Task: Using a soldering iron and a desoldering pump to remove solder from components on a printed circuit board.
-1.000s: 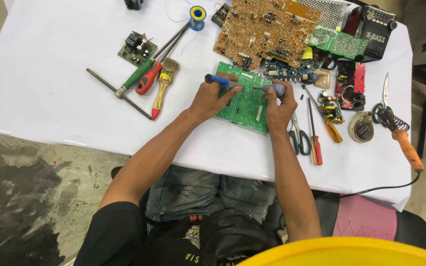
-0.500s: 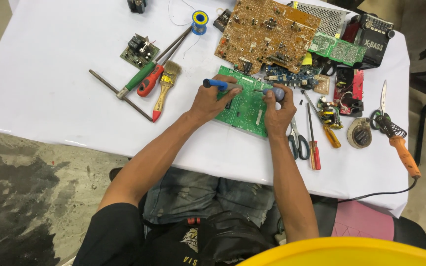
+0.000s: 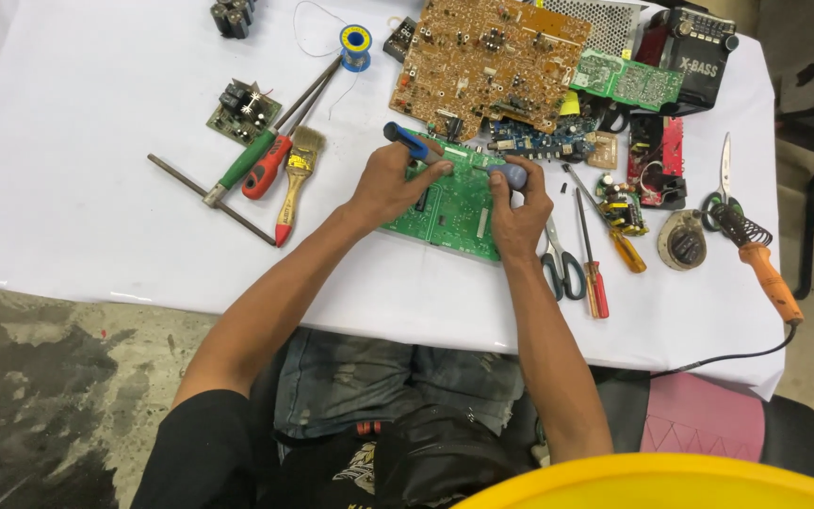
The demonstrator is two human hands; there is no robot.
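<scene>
A green circuit board (image 3: 451,209) lies flat on the white table (image 3: 77,236), in front of me. My left hand (image 3: 390,184) rests on the board's left part and grips a tool with a blue handle (image 3: 406,140), which sticks out up and to the left. On the board's right edge my right hand (image 3: 518,205) is closed around a second tool with a rounded grey-blue handle (image 3: 511,173). Both tool tips are hidden under my fingers.
A large brown circuit board (image 3: 492,58) and smaller boards lie behind. Left of my hands are two screwdrivers (image 3: 256,165), a brush (image 3: 296,179) and a metal rod (image 3: 211,200). To the right: scissors (image 3: 562,264), screwdrivers (image 3: 594,269), a soldering iron (image 3: 765,269), a black radio (image 3: 699,52). A solder spool (image 3: 355,42) sits at the back.
Both hands stay on the green board with the same tools; only small finger shifts. The view itself has drifted a little.
</scene>
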